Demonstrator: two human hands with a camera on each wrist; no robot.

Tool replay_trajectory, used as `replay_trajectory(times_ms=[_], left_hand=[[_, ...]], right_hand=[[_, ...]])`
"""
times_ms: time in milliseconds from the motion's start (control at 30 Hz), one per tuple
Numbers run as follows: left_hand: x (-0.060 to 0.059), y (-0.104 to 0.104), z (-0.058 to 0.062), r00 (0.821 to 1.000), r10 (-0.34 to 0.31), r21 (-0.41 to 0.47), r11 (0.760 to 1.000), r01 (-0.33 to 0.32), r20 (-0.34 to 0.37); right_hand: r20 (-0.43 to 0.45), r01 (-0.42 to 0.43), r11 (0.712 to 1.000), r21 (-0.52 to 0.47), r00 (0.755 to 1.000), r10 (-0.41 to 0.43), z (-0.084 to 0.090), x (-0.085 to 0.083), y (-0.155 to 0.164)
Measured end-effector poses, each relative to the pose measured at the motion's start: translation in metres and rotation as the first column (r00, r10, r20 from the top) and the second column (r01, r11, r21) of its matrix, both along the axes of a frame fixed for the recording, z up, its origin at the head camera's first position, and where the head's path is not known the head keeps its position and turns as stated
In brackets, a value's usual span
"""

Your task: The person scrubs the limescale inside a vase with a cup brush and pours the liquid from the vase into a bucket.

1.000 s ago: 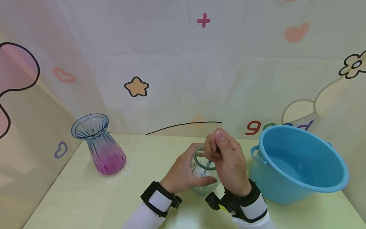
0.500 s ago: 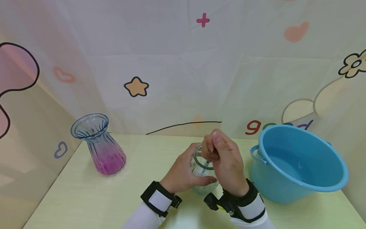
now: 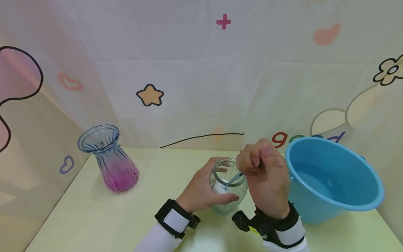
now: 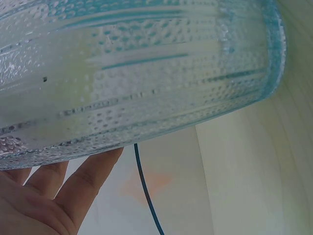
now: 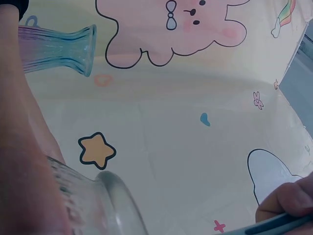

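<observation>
A clear ribbed glass jar (image 3: pixel 231 199) stands on the table in the middle of the head view, its mouth facing up. My left hand (image 3: pixel 204 185) grips it from the left, thumb across the front. Dimpled glass of the jar (image 4: pixel 146 73) fills the left wrist view. Over the right side of the mouth, my right hand (image 3: pixel 266 175) grips the slim blue-grey handle of a bottle brush (image 3: pixel 235 177). The brush leans down to the left, its whitish head blurred through the glass. In the right wrist view the brush handle (image 5: pixel 274 226) runs from my fingers toward the jar.
A blue bucket (image 3: pixel 318 210) with side handles stands at the right, close beside my right hand. Farther left is a ribbed glass vase (image 3: pixel 118 168), blue at the top and pink below. A printed cloth (image 3: pixel 189 70) hangs behind the table (image 3: pixel 126 224).
My right hand shifts slightly left, then moves right toward the bucket, tilting the brush handle and uncovering the jar's mouth. My left hand and the jar stay in place.
</observation>
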State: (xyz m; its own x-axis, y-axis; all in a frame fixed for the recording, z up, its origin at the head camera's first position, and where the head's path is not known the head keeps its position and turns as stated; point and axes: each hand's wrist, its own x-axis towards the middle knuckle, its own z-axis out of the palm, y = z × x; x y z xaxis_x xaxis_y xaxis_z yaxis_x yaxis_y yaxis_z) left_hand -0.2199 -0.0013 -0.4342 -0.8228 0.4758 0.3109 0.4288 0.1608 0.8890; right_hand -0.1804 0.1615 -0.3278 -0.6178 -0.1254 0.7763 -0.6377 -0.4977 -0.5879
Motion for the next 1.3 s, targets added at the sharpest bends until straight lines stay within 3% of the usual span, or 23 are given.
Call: replay_trajectory(times_ms=[267,467,767,967,1300], left_hand=[[0.001,0.0,0.001,1.0,0.004,-0.009,1.0,-0.004,0.001],[0.001,0.0,0.001,1.0,0.005,-0.007,1.0,-0.005,0.006],[0.0,0.0,0.0,1.0,-0.012,0.013,1.0,0.012,0.023],[0.0,0.0,0.001,0.998,-0.04,0.027,0.999,0.039,0.044],[0.0,0.0,0.001,0.998,-0.047,0.037,0.998,0.046,0.042]], right_hand=[[-0.046,-0.024,0.995,-0.1,0.999,0.02,0.003,0.003,0.003],[-0.039,-0.026,0.994,-0.11,0.999,0.021,0.002,0.0,0.003],[0.019,0.0,1.0,0.031,1.0,-0.001,-0.001,-0.003,-0.002],[0.072,0.02,0.991,0.133,0.997,-0.03,-0.002,-0.004,-0.005],[0.108,0.059,0.973,0.221,0.991,-0.085,-0.006,-0.006,-0.008]])
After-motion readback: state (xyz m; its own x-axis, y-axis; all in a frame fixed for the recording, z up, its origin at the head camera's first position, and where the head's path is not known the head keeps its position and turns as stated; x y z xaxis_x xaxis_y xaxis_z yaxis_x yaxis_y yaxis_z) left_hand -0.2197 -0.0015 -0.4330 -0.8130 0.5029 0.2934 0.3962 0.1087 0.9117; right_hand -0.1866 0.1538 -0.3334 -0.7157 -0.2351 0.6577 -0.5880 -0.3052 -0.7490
